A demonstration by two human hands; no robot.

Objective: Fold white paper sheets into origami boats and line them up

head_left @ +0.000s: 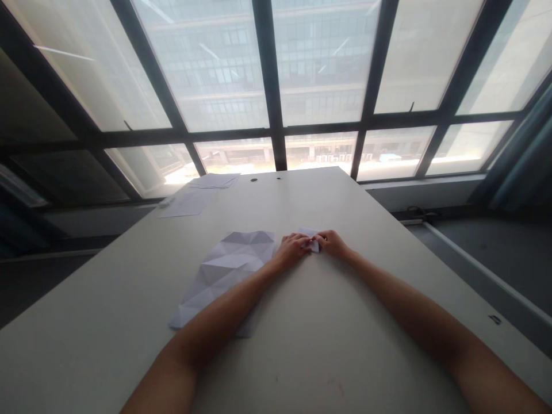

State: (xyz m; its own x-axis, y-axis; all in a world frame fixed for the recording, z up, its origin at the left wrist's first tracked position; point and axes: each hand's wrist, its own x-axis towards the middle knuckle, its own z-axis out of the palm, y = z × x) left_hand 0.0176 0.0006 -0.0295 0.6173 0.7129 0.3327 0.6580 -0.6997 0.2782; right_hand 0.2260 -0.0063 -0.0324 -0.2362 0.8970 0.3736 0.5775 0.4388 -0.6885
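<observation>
Both my hands meet over a small piece of folded white paper (315,246) near the middle of the table. My left hand (293,248) grips its left side, fingers bent over it. On the right, my right hand (331,242) pinches the paper's edge between thumb and fingers. Part of the folded paper is hidden under the fingers. A larger creased sheet of paper (228,261) with a pattern of triangular folds lies to the left, partly covered by my left forearm.
Loose sheets of paper (190,202) lie at the far left of the white table (345,339). Two small dark round spots (254,180) show near its far edge. Windows with dark frames (272,86) stand beyond. A blue curtain (517,149) hangs at the right.
</observation>
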